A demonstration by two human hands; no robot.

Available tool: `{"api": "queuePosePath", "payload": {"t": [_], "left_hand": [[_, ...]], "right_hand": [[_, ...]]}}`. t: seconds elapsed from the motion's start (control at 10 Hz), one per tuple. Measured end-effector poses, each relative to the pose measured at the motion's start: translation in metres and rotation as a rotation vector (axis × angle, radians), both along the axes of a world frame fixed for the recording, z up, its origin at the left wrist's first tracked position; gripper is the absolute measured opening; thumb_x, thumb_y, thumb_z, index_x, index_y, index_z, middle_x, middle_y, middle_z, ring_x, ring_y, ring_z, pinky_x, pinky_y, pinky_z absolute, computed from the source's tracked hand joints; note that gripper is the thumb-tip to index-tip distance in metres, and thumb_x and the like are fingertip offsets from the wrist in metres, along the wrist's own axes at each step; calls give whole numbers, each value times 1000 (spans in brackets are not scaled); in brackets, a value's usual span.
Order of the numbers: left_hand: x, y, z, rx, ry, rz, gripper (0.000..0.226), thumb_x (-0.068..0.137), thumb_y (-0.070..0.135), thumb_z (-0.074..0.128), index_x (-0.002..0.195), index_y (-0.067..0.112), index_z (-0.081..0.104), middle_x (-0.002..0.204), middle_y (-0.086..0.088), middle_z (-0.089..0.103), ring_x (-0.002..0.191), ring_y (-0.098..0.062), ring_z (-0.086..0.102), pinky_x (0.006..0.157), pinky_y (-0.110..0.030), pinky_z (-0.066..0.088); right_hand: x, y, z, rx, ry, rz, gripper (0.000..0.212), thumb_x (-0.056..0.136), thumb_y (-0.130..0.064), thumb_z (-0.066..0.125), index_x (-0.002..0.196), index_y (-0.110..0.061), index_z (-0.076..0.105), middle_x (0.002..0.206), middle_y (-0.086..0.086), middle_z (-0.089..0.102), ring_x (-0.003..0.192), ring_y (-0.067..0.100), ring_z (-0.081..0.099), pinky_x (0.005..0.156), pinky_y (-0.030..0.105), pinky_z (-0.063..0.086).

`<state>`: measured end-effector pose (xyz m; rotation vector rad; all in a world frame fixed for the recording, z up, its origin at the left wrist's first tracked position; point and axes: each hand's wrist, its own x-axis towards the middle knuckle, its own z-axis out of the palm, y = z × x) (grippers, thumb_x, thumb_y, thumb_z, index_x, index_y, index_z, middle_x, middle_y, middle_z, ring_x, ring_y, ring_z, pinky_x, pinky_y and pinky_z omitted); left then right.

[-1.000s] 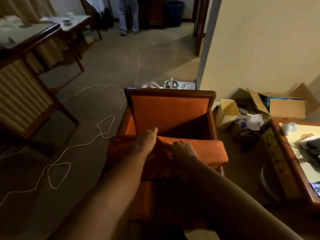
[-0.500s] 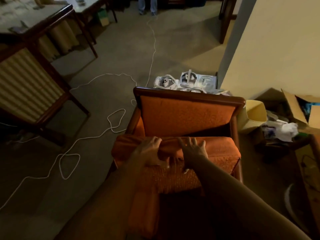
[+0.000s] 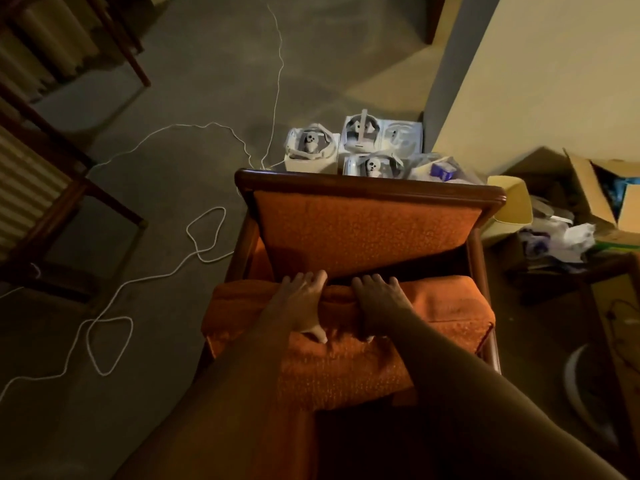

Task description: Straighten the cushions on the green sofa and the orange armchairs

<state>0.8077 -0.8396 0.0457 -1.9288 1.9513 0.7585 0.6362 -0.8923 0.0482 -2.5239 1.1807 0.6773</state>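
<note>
An orange armchair with a dark wooden frame (image 3: 370, 183) stands right in front of me. Its orange back cushion (image 3: 363, 233) leans upright against the frame. The orange seat cushion (image 3: 446, 306) lies across the seat, its left end sticking out over the left armrest. My left hand (image 3: 299, 304) and my right hand (image 3: 379, 306) sit side by side on the cushion's rear edge, fingers curled over it and thumbs pressed into the fabric, which bunches between them. The front of the cushion is partly hidden by my forearms.
A white cable (image 3: 194, 244) loops over the carpet to the left. Boxed white devices (image 3: 360, 143) sit behind the chair. A yellow bin (image 3: 512, 206) and an open cardboard box (image 3: 595, 199) crowd the right. A striped wooden chair (image 3: 41, 188) stands left.
My view has tilted down and come closer to the armchair. Both hands have moved together to the cushion's rear edge, and the cushion has slid back toward the backrest.
</note>
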Motion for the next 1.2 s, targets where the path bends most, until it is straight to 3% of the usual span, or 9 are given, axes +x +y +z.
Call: {"api": "queuePosePath", "payload": {"t": [0.2, 0.3, 0.4, 0.5, 0.6, 0.7, 0.8, 1.1, 1.2], "left_hand": [[-3, -38, 20, 102, 21, -26, 79, 60, 48, 85, 125, 21, 50, 124, -4, 61, 113, -27, 62, 88, -37, 51], [-10, -82, 42, -3, -52, -121, 75, 67, 47, 82, 129, 21, 50, 127, -4, 60, 116, -25, 59, 92, -37, 49], [-12, -121, 57, -208, -31, -149, 59, 85, 36, 68, 136, 20, 44, 132, -6, 56, 119, -24, 55, 99, -37, 45], [-8, -149, 52, -391, -98, -112, 46, 87, 26, 64, 129, 18, 45, 128, -7, 56, 119, -25, 51, 98, -40, 41], [-11, -148, 38, -248, -95, 17, 60, 86, 28, 65, 138, 16, 38, 140, -11, 44, 130, -30, 42, 109, -44, 35], [-11, -137, 19, -163, -139, 30, 75, 85, 33, 67, 146, 14, 27, 152, -14, 29, 141, -33, 28, 118, -50, 23], [-6, -138, 21, -146, -121, 31, 81, 84, 31, 70, 148, 14, 24, 156, -15, 23, 145, -34, 21, 121, -52, 16], [-22, -121, 60, -157, -38, 3, 63, 94, 26, 57, 149, 17, 26, 157, -15, 21, 144, -36, 24, 117, -53, 26], [-39, -119, 82, -224, -26, -26, 62, 93, 22, 60, 147, 18, 31, 152, -14, 32, 135, -33, 39, 108, -45, 39]], "right_hand": [[0, -24, 21, 93, 6, -31, 64, 72, -30, 82, 126, -18, 50, 123, 4, 64, 115, 25, 61, 92, 35, 47], [-9, -57, 48, 62, -42, -104, 46, 83, -28, 72, 125, -20, 56, 126, 5, 63, 118, 27, 60, 93, 36, 47], [-15, -87, 58, -71, -175, -197, 32, 93, -32, 60, 121, -19, 54, 118, 5, 66, 107, 26, 63, 86, 36, 47], [-8, -106, 43, -259, -261, -266, 47, 92, -30, 60, 134, -15, 44, 129, 10, 56, 118, 28, 53, 98, 42, 41], [1, -115, 29, -284, -152, -307, 63, 86, -26, 69, 141, -17, 39, 141, 11, 43, 131, 30, 41, 107, 52, 35], [2, -113, 13, -161, -123, -361, 89, 76, -42, 79, 146, -16, 31, 148, 14, 37, 138, 34, 34, 109, 58, 34], [2, -110, 12, -143, -139, -378, 93, 75, -44, 80, 148, -16, 28, 151, 15, 35, 141, 35, 31, 110, 58, 33], [-9, -91, 58, -167, -157, -431, 69, 88, -37, 68, 145, -17, 35, 147, 13, 41, 138, 31, 35, 110, 55, 34], [-21, -79, 79, -206, -179, -477, 62, 91, -32, 63, 145, -18, 37, 146, 12, 42, 136, 30, 38, 110, 53, 34]]}}
